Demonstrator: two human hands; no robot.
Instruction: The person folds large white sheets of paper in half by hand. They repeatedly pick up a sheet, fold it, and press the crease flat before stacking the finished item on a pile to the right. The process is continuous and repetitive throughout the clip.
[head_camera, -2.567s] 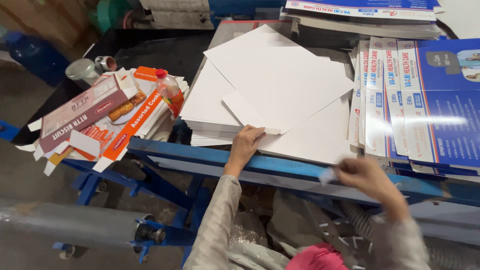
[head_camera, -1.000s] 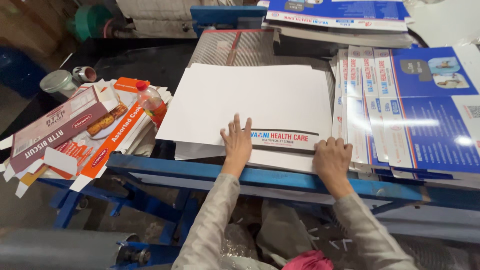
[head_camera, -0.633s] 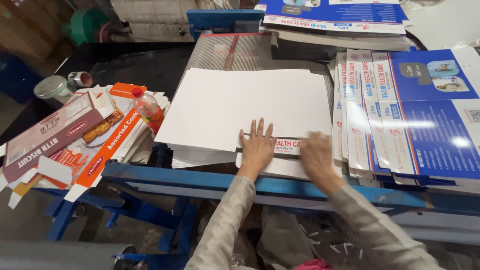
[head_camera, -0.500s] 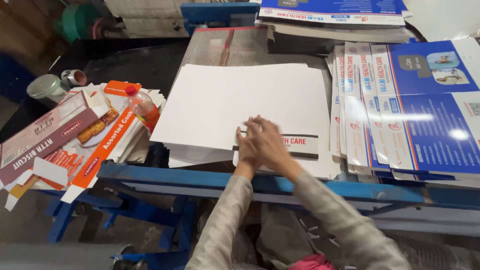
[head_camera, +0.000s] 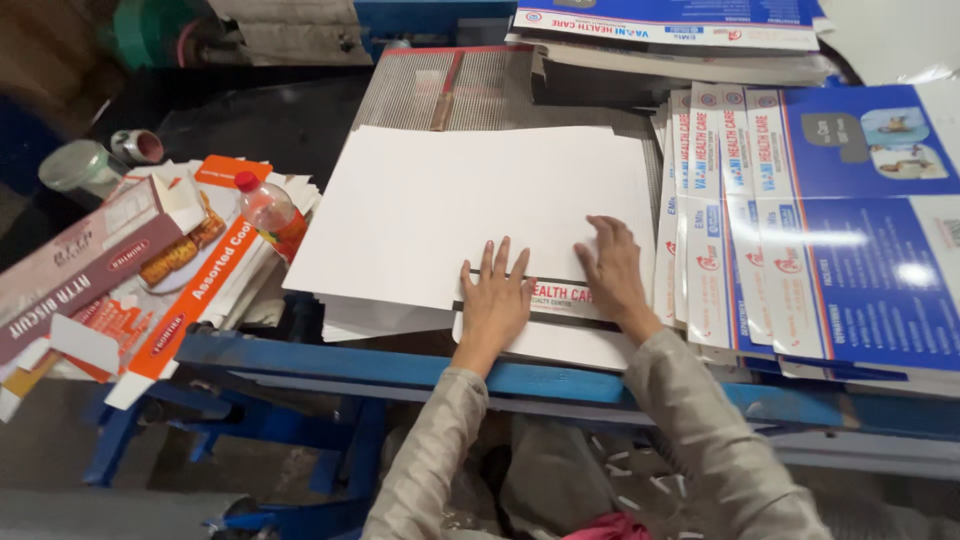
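Observation:
A stack of large white sheets (head_camera: 450, 205) lies on a blue metal table (head_camera: 400, 370), and a printed sheet with a red and black strip (head_camera: 560, 295) shows under its near edge. My left hand (head_camera: 493, 300) lies flat with spread fingers on the near edge of the top white sheet. My right hand (head_camera: 612, 270) rests just to its right, fingers pressing on the same edge beside the printed strip. Both hands lie flat and grip nothing.
Overlapping blue and white printed sheets (head_camera: 820, 230) lie to the right, with more (head_camera: 670, 25) stacked at the back. Flattened orange and brown cartons (head_camera: 130, 280) and a small red-capped bottle (head_camera: 265, 210) sit on the left. A tape roll (head_camera: 140, 147) and a round tin (head_camera: 75, 165) are far left.
The white sheet now lies squared on the stack. My hands came together at its near edge half a second ago, then drew a little apart and now lie flat.

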